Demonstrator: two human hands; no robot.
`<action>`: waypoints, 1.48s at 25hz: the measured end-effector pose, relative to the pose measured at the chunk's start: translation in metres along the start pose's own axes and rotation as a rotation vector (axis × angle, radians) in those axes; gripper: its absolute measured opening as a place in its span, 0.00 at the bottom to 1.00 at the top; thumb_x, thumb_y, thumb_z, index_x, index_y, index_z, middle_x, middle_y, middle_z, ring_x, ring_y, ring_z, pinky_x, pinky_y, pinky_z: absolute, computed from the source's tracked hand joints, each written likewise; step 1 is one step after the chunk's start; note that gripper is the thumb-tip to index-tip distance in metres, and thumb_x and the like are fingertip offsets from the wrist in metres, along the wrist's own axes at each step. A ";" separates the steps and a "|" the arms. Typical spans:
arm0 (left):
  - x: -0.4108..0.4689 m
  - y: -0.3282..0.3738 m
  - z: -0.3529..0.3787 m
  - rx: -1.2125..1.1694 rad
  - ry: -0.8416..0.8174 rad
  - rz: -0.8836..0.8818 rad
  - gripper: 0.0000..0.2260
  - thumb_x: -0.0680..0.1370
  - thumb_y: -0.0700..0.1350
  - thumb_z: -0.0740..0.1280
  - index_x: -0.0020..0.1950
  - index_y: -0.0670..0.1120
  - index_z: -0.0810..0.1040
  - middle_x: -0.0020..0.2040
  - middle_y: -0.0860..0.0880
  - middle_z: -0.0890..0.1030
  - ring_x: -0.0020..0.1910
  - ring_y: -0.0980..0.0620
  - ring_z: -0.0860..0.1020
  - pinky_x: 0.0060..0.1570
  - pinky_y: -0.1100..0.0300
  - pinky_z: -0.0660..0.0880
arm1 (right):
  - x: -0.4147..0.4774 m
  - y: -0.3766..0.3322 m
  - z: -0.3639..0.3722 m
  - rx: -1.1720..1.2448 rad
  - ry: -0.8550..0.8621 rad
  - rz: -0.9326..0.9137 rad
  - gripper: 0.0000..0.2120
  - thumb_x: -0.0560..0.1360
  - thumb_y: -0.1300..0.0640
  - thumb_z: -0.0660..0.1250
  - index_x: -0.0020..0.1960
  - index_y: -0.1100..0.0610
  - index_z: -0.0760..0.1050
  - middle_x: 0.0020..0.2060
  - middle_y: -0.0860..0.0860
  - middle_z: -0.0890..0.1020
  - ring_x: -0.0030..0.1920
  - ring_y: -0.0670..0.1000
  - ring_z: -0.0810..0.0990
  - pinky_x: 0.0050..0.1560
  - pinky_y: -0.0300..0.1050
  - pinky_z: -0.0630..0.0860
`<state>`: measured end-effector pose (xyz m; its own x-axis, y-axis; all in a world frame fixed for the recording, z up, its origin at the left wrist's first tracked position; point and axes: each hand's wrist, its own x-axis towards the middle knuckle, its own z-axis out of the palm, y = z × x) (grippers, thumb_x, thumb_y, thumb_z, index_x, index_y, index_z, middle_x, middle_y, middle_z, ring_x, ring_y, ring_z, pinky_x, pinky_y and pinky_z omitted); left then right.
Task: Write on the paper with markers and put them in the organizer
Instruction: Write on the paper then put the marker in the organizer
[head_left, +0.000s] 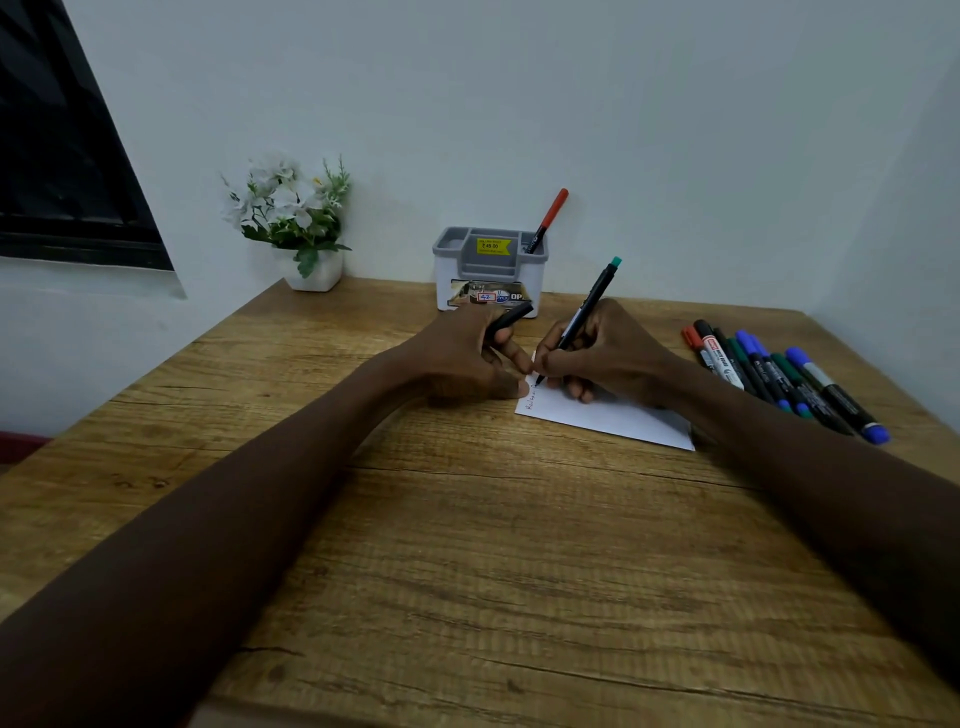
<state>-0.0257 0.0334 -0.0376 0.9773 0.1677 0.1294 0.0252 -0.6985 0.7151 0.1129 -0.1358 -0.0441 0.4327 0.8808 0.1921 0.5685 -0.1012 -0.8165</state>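
Note:
My right hand (605, 345) grips a black marker with a teal end (589, 306), its tip touching the top left corner of the white paper (618, 418), where some writing shows. My left hand (467, 358) rests at the paper's left edge and holds a black marker cap (511, 317) between thumb and fingers. The grey and white organizer (488, 270) stands behind the hands against the wall, with one red-capped marker (545, 221) leaning in its right compartment. Several loose markers (784, 376), blue, green, black and red, lie to the right of the paper.
A white pot of artificial flowers (296, 223) stands at the wooden table's (467, 545) back left corner. Walls close the table at the back and right. A dark window (62, 156) is on the left.

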 end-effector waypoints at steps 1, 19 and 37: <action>0.000 0.000 0.000 0.000 0.001 0.001 0.19 0.70 0.40 0.80 0.43 0.51 0.69 0.50 0.52 0.86 0.41 0.60 0.83 0.47 0.60 0.79 | 0.000 0.000 0.000 0.001 -0.004 0.002 0.08 0.76 0.64 0.73 0.47 0.70 0.82 0.30 0.56 0.84 0.24 0.48 0.78 0.27 0.39 0.78; 0.002 -0.004 0.000 -0.025 -0.009 0.014 0.21 0.69 0.39 0.80 0.43 0.54 0.68 0.50 0.50 0.87 0.43 0.55 0.84 0.50 0.54 0.81 | 0.002 -0.002 0.000 0.014 0.038 0.074 0.09 0.77 0.64 0.72 0.49 0.72 0.81 0.34 0.60 0.85 0.26 0.48 0.81 0.28 0.38 0.79; 0.003 -0.005 0.000 -0.008 -0.011 0.011 0.20 0.69 0.40 0.80 0.43 0.50 0.68 0.50 0.51 0.87 0.45 0.56 0.84 0.51 0.55 0.81 | 0.001 -0.006 0.001 0.021 0.079 0.126 0.06 0.77 0.66 0.72 0.46 0.70 0.81 0.30 0.55 0.84 0.25 0.47 0.81 0.29 0.37 0.79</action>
<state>-0.0230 0.0375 -0.0404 0.9797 0.1524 0.1302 0.0124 -0.6945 0.7194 0.1093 -0.1342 -0.0396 0.5543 0.8223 0.1290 0.4918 -0.1985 -0.8478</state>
